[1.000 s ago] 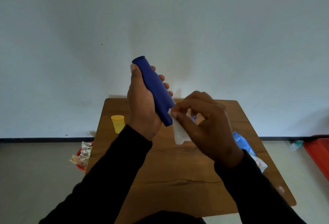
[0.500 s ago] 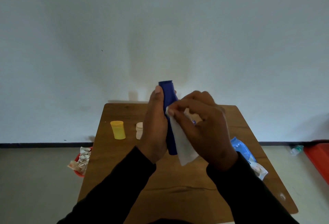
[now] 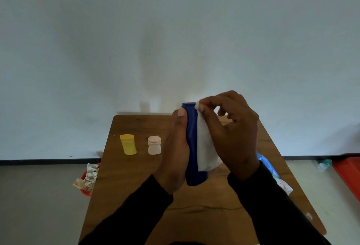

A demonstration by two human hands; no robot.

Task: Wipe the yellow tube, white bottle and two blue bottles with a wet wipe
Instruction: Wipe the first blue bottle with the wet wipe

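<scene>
Left hand (image 3: 175, 153) grips the blue bottle (image 3: 191, 147) upright above the worktop (image 3: 136, 186), thumb along its left side. Right hand (image 3: 231, 133) pinches a wet wipe (image 3: 204, 147) at the bottle's top, wipe draped down its right side. Yellow tube (image 3: 128, 144) and white bottle (image 3: 154, 145) stand far left, apart.

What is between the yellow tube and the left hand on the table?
In the head view, a small white bottle stands between the yellow tube and the left hand, which holds the blue bottle.
</scene>
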